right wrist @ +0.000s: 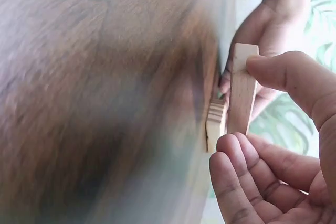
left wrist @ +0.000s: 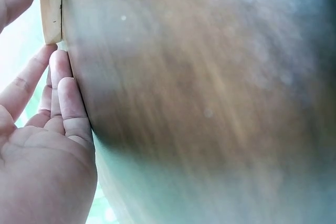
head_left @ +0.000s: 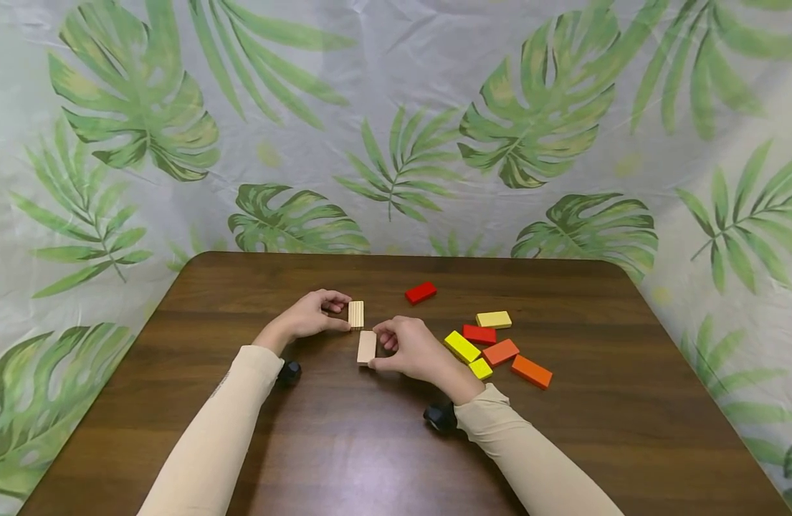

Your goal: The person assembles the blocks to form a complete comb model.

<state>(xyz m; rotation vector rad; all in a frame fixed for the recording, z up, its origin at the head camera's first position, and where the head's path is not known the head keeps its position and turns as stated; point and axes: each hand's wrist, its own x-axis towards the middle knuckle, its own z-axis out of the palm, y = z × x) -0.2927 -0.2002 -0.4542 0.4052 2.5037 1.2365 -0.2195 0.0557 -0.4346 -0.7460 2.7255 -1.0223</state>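
My left hand [head_left: 310, 315] pinches a pale wooden block with a striped top [head_left: 356, 314] by its two ends, thumb near and index finger far. In the left wrist view this block [left wrist: 51, 11] lies flat on the table, the other fingers curled beside it. A plain light wooden block [head_left: 366, 347] is pinched end to end by my right hand [head_left: 408, 350], just nearer to me. In the right wrist view the plain block [right wrist: 243, 90] is raised above the table, close beside the striped block [right wrist: 216, 124], with the thumb on one end and fingertips at the other.
A red block [head_left: 421, 292] lies alone toward the back of the brown table [head_left: 344, 444]. Right of my right hand is a loose group: a pale yellow block [head_left: 494, 319], a red block [head_left: 479, 335], yellow blocks [head_left: 462, 346] and orange blocks [head_left: 532, 372]. A leaf-patterned curtain [head_left: 408, 86] hangs behind.
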